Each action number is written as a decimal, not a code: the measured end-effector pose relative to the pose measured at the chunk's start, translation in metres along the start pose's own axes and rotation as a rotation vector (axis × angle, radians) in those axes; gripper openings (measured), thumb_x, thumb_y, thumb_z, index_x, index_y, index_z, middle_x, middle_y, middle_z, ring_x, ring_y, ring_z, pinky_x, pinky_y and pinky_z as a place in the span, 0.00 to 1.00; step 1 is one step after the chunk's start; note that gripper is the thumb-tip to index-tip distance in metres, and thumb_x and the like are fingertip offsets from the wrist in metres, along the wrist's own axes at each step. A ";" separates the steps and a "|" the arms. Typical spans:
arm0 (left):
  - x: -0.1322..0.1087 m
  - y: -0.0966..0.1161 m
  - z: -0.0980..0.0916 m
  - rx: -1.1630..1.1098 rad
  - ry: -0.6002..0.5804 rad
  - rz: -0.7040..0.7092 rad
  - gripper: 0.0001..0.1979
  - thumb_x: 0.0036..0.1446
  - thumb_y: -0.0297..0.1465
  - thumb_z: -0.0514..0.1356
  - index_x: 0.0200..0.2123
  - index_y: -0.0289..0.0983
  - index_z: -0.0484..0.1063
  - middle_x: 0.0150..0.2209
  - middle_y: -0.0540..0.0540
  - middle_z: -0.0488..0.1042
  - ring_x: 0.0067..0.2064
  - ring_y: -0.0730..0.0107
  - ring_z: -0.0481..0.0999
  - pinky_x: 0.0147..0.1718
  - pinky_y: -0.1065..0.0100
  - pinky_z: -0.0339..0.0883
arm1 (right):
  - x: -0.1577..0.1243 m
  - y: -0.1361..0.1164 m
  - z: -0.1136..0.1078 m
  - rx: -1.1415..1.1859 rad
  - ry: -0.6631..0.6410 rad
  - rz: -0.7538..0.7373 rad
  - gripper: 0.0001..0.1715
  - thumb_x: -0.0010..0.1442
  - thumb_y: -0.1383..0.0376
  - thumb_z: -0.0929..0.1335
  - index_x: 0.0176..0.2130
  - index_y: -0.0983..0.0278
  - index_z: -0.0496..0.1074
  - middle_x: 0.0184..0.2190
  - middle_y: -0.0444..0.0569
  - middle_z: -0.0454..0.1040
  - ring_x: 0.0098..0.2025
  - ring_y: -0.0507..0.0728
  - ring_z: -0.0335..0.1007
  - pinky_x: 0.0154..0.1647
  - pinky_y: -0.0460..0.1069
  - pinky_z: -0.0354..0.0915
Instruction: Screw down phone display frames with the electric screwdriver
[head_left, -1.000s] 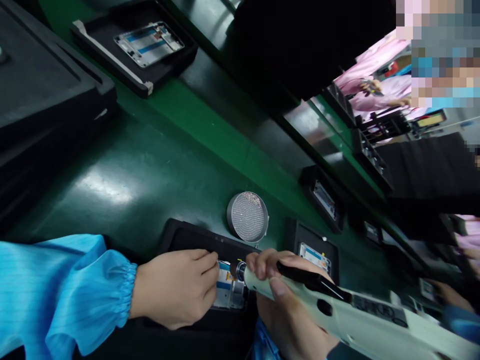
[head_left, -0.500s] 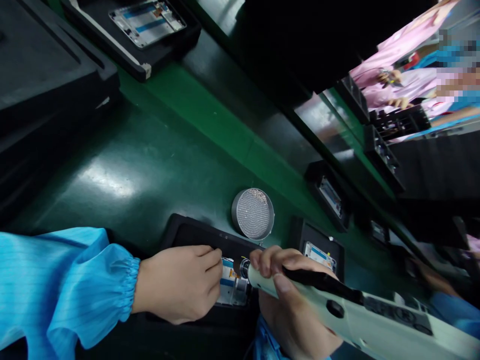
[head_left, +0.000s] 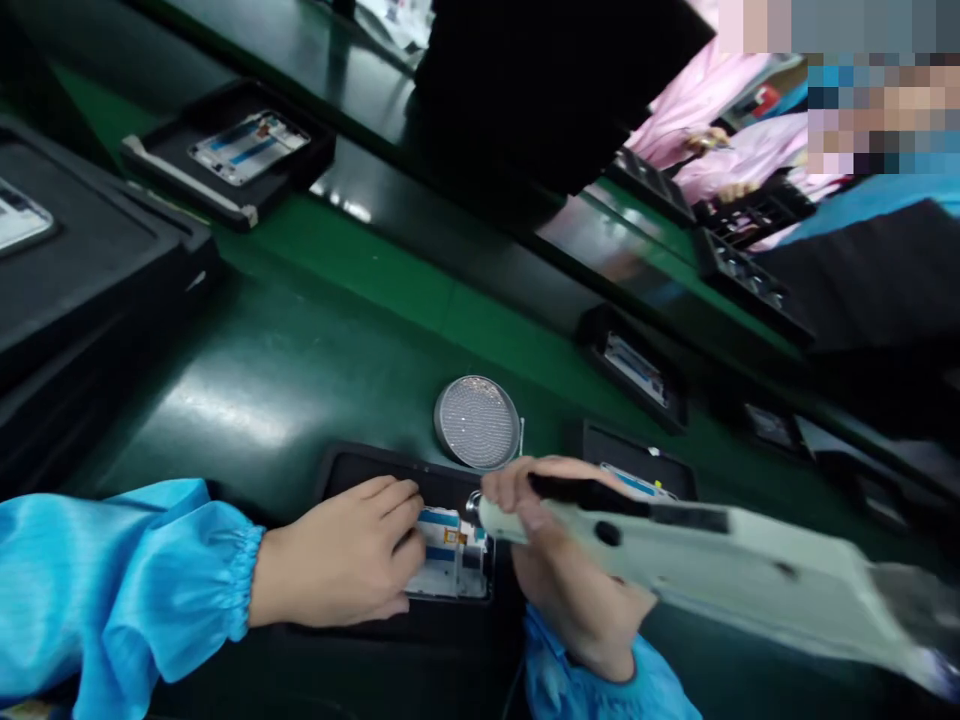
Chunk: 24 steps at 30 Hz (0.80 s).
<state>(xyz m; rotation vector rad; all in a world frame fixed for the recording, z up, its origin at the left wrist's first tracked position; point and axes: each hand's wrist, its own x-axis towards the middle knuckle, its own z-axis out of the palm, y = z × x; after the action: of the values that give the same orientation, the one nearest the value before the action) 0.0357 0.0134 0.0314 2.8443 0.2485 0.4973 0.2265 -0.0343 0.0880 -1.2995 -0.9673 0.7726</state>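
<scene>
Head view. A person's left hand, emerging from a pale blue smock sleeve with a gathered cuff, rests on a rectangular phone mid-frame with blue and white inner panels. The frame lies in a shallow black rectangular tray on a glossy dark green bench mat. The left fingers are pressed together and curled, their tips down at the frame's left edge; any pinch is hidden. The right hand wraps a pale green electric screwdriver with a black strip, its fingers closed round the barrel. The screwdriver's metal tip sits at the frame's upper edge (contact cannot be told from here). A round silver mesh dish lies just beyond the tray. Farther off, a co-worker's hand shows at a pink sleeve.

Risk, as judged: a slip of the tip, caused by the swinging tool body, could score the blue panel or catch the nearby left fingers.

Compared with the earlier frame: the screwdriver lies more level, its rear end blurred, and the tip sits higher on the frame. The whole scene has swung as the head turned.
</scene>
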 end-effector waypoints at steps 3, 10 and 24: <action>0.000 0.010 -0.010 0.120 0.062 0.039 0.17 0.60 0.33 0.64 0.47 0.26 0.72 0.48 0.28 0.77 0.50 0.46 0.77 0.48 0.51 0.73 | 0.021 -0.017 -0.016 0.124 0.156 -0.098 0.11 0.49 0.68 0.73 0.36 0.60 0.74 0.22 0.41 0.70 0.28 0.53 0.68 0.34 0.54 0.68; 0.007 0.029 -0.050 0.069 0.064 0.247 0.14 0.66 0.21 0.50 0.49 0.27 0.73 0.39 0.37 0.78 0.38 0.60 0.77 0.38 0.60 0.73 | 0.058 -0.022 -0.049 0.150 0.473 -0.210 0.12 0.41 0.71 0.72 0.29 0.61 0.71 0.19 0.38 0.68 0.23 0.51 0.66 0.29 0.52 0.66; 0.017 0.026 -0.057 -0.004 -0.125 0.349 0.16 0.68 0.21 0.46 0.52 0.25 0.70 0.37 0.38 0.74 0.37 0.61 0.75 0.36 0.61 0.73 | 0.056 -0.015 -0.066 0.018 0.410 -0.398 0.12 0.49 0.73 0.70 0.35 0.62 0.79 0.30 0.44 0.76 0.27 0.52 0.70 0.30 0.52 0.71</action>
<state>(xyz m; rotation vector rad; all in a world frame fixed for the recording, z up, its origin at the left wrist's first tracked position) 0.0346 0.0044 0.0959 2.9098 -0.2767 0.3794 0.3086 -0.0136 0.1109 -1.1403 -0.8422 0.1957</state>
